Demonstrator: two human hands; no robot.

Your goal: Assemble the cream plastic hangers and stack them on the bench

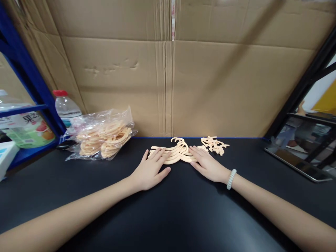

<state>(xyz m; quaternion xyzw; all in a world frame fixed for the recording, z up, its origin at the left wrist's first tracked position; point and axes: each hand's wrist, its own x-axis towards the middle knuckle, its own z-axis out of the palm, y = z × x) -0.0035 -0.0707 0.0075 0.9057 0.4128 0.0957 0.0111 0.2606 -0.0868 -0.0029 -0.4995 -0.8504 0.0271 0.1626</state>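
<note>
On black table (168,217) | L hand (151,171) + R hand (208,166) flat, apart, on hangers (174,154) | carton label (27,119) "果"

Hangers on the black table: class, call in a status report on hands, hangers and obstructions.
Left hand and right hand flat, open, resting on the hangers. Hangers stacked on the table. Loose hooks just beyond the right hand; bagged hangers off left. Nothing blocking.

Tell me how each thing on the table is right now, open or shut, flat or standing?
left hand: open, flat on the hangers.
right hand: open, flat on the hangers.
stack of hangers: lying flat, under both hands.
small loose pieces: scattered, untouched.
plastic bag: lying down, full of hangers.
water bottle: upright, red cap on.
tablet: propped up, tilted.
</note>
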